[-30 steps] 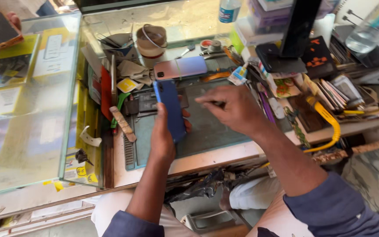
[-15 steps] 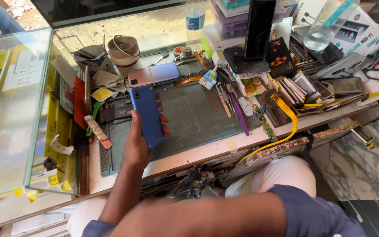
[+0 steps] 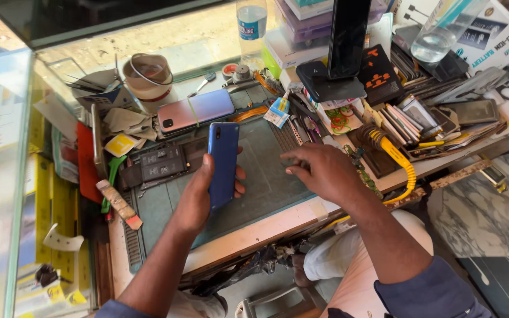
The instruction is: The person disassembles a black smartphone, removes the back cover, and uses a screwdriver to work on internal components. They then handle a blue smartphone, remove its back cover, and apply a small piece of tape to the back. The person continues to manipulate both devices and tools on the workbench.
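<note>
Head view, looking down: the left hand (image 3: pixel 198 197) grips a blue phone (image 3: pixel 223 164) by its edges, held upright just above the green work mat (image 3: pixel 272 176). The right hand (image 3: pixel 325 171) hovers open beside it over the mat's right part, fingers spread, holding nothing. A steadier job would likely come from keeping the thumb firm on the phone's edge. Its back is glossy, plain blue and slim, with no visible cracks.

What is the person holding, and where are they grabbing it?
The left hand holds a blue phone by its lower half, fingers around the edges. The right hand holds nothing.
</note>
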